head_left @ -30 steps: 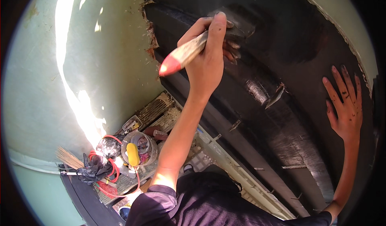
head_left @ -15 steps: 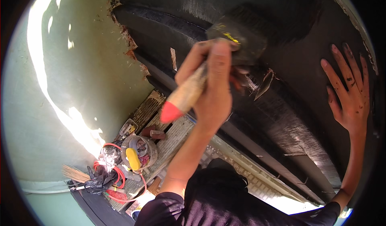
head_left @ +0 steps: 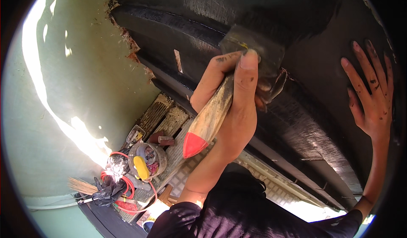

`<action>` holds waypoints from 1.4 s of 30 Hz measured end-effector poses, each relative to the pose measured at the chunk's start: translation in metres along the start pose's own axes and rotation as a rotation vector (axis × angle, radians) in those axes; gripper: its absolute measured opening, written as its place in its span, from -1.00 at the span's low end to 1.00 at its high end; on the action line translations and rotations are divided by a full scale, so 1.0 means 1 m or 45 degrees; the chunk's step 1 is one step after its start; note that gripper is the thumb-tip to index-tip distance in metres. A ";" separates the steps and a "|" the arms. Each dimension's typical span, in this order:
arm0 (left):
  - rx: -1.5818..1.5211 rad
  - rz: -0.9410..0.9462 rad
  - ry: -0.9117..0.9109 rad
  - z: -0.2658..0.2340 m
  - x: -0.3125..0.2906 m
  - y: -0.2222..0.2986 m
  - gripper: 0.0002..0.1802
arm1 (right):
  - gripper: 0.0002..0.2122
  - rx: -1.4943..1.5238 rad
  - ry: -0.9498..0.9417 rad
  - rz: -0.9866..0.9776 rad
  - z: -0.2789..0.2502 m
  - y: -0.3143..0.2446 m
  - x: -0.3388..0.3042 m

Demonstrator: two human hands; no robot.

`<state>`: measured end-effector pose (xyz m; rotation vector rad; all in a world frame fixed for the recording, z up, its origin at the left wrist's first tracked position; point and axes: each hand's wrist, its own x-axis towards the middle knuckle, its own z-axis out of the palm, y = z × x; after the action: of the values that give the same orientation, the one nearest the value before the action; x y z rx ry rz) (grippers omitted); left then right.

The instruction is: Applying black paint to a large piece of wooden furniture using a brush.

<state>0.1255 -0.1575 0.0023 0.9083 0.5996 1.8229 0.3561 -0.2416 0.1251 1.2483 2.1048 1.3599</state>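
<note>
Tool (head_left: 220,100), head view: left hand (head_left: 241,115) wrapped around its wooden handle, thumb set toward the dark wide end (head_left: 267,47), red butt pointing back below-left. Wide end lies beyond the fingertips, against or just off panel (head_left: 324,60); blurred, contact cannot be told. Right hand (head_left: 373,106), well to the right of the left, fingers spread, apparently flat on panel. Flap (head_left: 277,85) juts just right of left hand; rib (head_left: 169,18) runs above-left.

Judgement: keep the angle low, pressure even, strokes following the rib. Ease off beside flap, lest an edge snag. Right hand best kept as brace, clear of the stroke.
</note>
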 end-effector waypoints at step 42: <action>0.192 0.110 -0.053 0.004 -0.004 -0.030 -0.74 | -0.45 0.064 0.021 -0.067 -0.004 0.001 0.005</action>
<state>0.1464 -0.1491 -0.0185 1.0848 0.6878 1.8499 0.3516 -0.2391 0.1289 1.1962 2.1797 1.3066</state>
